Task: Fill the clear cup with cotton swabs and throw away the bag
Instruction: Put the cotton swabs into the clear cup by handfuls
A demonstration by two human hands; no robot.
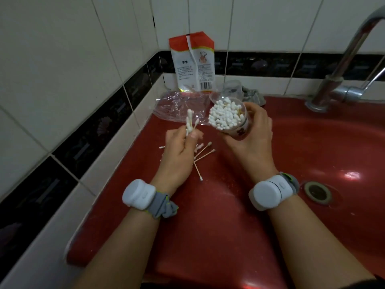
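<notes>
Two hands over a red sink counter (pixel 218 226), tiled wall (pixel 62 59) beyond the fingertips, chrome faucet (pixel 341 80) off past the right hand's knuckles, drain (pixel 317 192) beside the right wrist. Leaning against the wall beyond both sets of fingers: a white and orange packet (pixel 192 63), upright. Flat on the counter just beyond the left fingertips: the clear plastic bag (pixel 177 105), crumpled, nearly empty as far as can be told. Right hand (pixel 253 138) curled around the clear cup (pixel 231 119), fingers wrapped behind it, thumb on the near side, cup lifted and tilted toward the left hand, mouth packed with white-tipped cotton swabs (pixel 226 115). Left hand (pixel 181 151) pinching a small bunch of swabs (pixel 190 124) between thumb and fingers, tips pointing up, just left of the cup's mouth and not touching it. Under and just right of the left palm, loose swabs (pixel 203 152) scattered on the counter, one lying nearer the wrist. White wrist units on grey straps (pixel 139 195) on both forearms. Behind the cup, beyond the right fingertips, a crumpled clear wrapper and something grey (pixel 252 95), too indistinct to name.
</notes>
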